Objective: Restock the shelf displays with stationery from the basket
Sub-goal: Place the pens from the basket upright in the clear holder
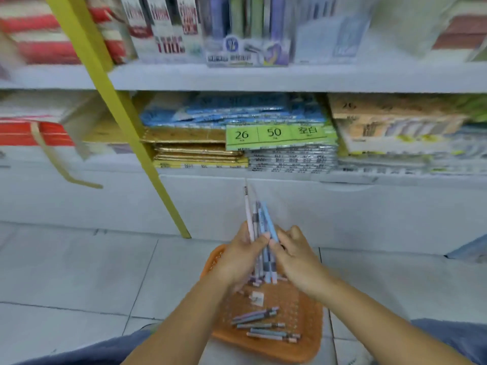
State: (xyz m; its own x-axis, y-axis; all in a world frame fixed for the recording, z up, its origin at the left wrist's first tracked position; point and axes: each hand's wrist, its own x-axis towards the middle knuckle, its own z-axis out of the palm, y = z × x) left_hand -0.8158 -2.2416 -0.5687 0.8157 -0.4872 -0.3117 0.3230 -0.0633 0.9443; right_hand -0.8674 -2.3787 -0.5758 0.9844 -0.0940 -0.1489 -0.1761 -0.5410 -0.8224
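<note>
Yellow upright (147, 164): seen slanting across the shelving at left, well apart from the hands.
Left hand (238, 255): wrapped round the lower half of the pen bundle, with the thumb laid across its front.
Clear display box (247, 30): set on the upper shelf (263, 77) with pens standing upright in it; it is blurred, so free slots cannot be made out.
Pen bundle (259, 219): held upright between both hands above the basket, the tips fanned out unevenly towards the shelves.
Loose pens (266, 325): left lying flat on the basket floor, so restocking is judged only partly done.
Right hand (295, 255): closed on the bundle from the other side, fingertips pinching the barrels next to the left thumb.
Basket (313, 317): orange mesh, placed on the tiled floor directly beneath the hands.
Step in hand: the pens are judged to be in the course of being gathered and squared.
How it is done well: the ends should be tapped level and all caps turned one way before lifting; the grip should be kept firm low down, since the smooth barrels could slide out and drop.
</note>
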